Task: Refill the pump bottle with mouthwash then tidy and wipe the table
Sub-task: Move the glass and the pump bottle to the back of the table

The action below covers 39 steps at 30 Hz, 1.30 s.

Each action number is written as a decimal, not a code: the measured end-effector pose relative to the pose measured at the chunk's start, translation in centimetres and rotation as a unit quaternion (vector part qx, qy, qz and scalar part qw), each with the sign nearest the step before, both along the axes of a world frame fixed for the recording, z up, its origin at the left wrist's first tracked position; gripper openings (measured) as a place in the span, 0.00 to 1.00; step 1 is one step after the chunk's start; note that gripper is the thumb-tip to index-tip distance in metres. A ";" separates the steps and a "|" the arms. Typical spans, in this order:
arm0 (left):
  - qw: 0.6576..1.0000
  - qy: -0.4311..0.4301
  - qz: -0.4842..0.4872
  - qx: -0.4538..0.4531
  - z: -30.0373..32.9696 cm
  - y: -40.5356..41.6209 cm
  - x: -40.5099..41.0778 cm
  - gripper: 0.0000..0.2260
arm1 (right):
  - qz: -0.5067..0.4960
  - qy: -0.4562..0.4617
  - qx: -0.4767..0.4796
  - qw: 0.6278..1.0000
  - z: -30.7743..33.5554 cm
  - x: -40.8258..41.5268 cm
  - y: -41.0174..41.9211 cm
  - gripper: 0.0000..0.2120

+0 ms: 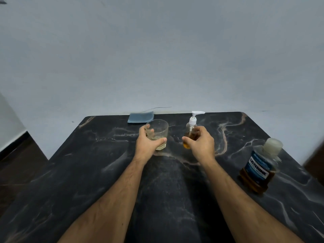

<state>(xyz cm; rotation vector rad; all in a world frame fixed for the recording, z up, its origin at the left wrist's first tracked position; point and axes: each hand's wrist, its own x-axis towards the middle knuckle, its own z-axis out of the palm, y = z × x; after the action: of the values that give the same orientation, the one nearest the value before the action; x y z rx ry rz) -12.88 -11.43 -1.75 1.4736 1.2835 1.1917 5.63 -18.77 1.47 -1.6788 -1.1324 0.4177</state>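
A clear pump bottle (pixel 191 128) with a white pump head stands on the black marble table (pixel 108 169), amber liquid in its lower part. My right hand (pixel 201 143) wraps around its lower body. Left of it stands a clear glass tumbler (pixel 158 131) holding a little pale liquid, with my left hand (pixel 149 142) gripping its near side. A mouthwash bottle (pixel 261 166) with a blue label and a pale cap stands at the right, amber liquid low inside. A folded blue-grey cloth (pixel 141 117) lies at the table's back edge.
A pale wall runs right behind the table's far edge. Dark floor shows past the table's left edge. A dark brown object (pixel 315 162) sits at the frame's right edge beside the table.
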 end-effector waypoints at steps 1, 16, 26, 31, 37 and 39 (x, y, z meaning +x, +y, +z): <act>1.000 -0.002 0.002 -0.001 0.1 1.1 0.4 0.42 | -0.002 0.001 -0.003 1.000 0.1 0.2 1.2 0.22; 0.999 0.007 0.032 -0.011 -1.1 17.6 6.6 0.42 | -0.045 -0.028 -0.036 0.998 -2.7 3.4 20.0 0.24; 0.995 0.048 0.084 -0.004 -1.4 20.9 8.9 0.42 | -0.060 -0.068 -0.024 0.996 -3.8 4.7 24.9 0.25; 0.993 0.066 0.094 0.004 -1.7 20.9 9.1 0.42 | -0.071 -0.072 -0.030 0.994 -3.8 4.7 25.4 0.24; 0.994 0.064 0.091 0.005 -1.8 20.7 9.2 0.43 | -0.077 -0.079 -0.037 0.993 -4.1 4.4 25.3 0.22; 0.994 0.070 0.084 0.003 -1.7 20.5 9.1 0.46 | -0.075 -0.086 -0.044 0.992 -4.2 4.3 25.3 0.21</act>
<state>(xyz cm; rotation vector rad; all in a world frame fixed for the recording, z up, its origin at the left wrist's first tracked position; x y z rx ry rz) -3.74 9.11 -3.45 1.4988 1.5254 1.2167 9.94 6.57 -2.70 -1.8935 -1.1149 0.2340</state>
